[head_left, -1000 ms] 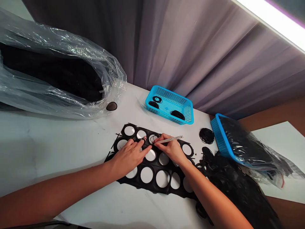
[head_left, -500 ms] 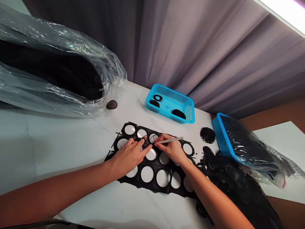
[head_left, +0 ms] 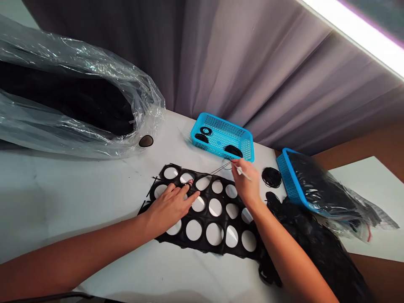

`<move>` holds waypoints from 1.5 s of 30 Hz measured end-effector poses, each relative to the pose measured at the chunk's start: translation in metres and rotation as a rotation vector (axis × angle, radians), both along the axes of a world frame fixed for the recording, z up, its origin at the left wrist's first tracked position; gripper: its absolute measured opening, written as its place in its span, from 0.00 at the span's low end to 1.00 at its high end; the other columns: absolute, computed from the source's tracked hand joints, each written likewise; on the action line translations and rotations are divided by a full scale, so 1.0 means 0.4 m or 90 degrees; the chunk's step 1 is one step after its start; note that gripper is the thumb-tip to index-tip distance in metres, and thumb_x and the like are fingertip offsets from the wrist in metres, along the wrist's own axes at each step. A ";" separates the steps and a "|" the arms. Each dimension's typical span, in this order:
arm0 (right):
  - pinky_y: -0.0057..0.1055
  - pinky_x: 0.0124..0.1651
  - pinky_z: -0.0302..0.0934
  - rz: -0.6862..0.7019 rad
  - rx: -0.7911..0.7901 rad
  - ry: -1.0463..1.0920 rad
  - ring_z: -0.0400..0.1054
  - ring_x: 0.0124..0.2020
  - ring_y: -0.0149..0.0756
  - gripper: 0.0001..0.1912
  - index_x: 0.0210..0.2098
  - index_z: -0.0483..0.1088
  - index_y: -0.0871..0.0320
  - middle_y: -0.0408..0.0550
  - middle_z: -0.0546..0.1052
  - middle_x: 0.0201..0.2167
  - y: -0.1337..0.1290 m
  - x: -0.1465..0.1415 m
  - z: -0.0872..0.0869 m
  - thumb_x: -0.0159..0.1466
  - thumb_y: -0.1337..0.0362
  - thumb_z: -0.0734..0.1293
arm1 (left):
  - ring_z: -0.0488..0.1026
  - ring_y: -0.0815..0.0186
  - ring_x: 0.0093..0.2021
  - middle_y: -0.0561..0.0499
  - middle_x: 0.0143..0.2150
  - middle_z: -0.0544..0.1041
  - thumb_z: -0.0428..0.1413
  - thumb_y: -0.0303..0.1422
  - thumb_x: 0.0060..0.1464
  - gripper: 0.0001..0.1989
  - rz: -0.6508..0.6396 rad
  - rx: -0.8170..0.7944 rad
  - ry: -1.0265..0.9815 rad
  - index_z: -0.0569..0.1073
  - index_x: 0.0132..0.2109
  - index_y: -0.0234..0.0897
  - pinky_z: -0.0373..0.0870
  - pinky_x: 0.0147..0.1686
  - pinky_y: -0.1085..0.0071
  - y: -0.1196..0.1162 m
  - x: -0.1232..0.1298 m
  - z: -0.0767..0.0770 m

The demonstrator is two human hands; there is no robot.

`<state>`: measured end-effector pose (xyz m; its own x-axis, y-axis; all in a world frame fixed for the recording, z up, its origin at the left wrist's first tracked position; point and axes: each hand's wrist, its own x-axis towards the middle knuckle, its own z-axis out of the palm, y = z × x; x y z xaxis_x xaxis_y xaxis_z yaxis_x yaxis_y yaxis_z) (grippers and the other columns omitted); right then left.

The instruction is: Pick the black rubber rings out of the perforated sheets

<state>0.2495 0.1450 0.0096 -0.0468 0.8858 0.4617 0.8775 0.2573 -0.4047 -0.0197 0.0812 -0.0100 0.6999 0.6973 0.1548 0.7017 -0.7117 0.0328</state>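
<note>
Left hand [head_left: 172, 204] rests palm-down, fingers loosely spread, on flat black sheet with round holes [head_left: 205, 218], itself on white marbled tabletop [head_left: 78, 198]. Right hand [head_left: 248, 181], fingers closed, grips slim white tool [head_left: 244, 174]; thin black strand [head_left: 221, 168] stretches from sheet to right fingertips. Blue perforated plastic basket [head_left: 214, 153] near.

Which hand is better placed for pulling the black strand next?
Probably the right hand: it holds the white tool and the black strand runs to it, while the left hand rests on the sheet.
</note>
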 end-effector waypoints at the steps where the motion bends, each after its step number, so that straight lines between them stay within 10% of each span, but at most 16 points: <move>1: 0.41 0.42 0.62 -0.038 0.001 0.030 0.71 0.37 0.46 0.08 0.32 0.68 0.54 0.53 0.80 0.35 0.009 0.019 0.017 0.67 0.62 0.61 | 0.77 0.59 0.40 0.35 0.60 0.71 0.55 0.25 0.62 0.23 -0.001 -0.013 -0.017 0.68 0.63 0.40 0.63 0.44 0.62 0.003 -0.003 0.000; 10: 0.31 0.29 0.61 0.179 -0.516 0.502 0.70 0.29 0.36 0.14 0.25 0.67 0.55 0.49 0.82 0.34 -0.105 -0.026 0.128 0.56 0.56 0.75 | 0.75 0.65 0.36 0.50 0.39 0.80 0.54 0.33 0.60 0.16 0.175 -0.565 -0.596 0.73 0.54 0.38 0.67 0.41 0.67 0.103 -0.022 0.117; 15: 0.26 0.22 0.57 0.294 -0.628 0.619 0.72 0.30 0.36 0.16 0.26 0.64 0.55 0.49 0.82 0.34 -0.152 -0.102 0.170 0.56 0.59 0.75 | 0.72 0.69 0.33 0.50 0.37 0.78 0.56 0.34 0.59 0.14 0.205 -0.798 -0.863 0.73 0.51 0.34 0.67 0.42 0.67 0.095 0.029 0.167; 33: 0.24 0.21 0.59 0.362 -0.654 0.669 0.77 0.34 0.39 0.20 0.27 0.61 0.55 0.48 0.81 0.35 -0.206 -0.148 0.157 0.55 0.55 0.76 | 0.68 0.69 0.28 0.57 0.25 0.69 0.57 0.32 0.53 0.15 0.222 -0.828 -0.767 0.74 0.49 0.36 0.66 0.35 0.69 0.053 0.038 0.153; 45: 0.32 0.34 0.65 0.203 -0.396 0.650 0.69 0.33 0.35 0.18 0.27 0.66 0.55 0.48 0.79 0.38 -0.165 -0.146 0.089 0.57 0.52 0.75 | 0.72 0.66 0.33 0.55 0.26 0.70 0.58 0.35 0.56 0.22 0.173 -0.944 -0.766 0.71 0.57 0.36 0.66 0.40 0.66 0.028 0.004 0.184</move>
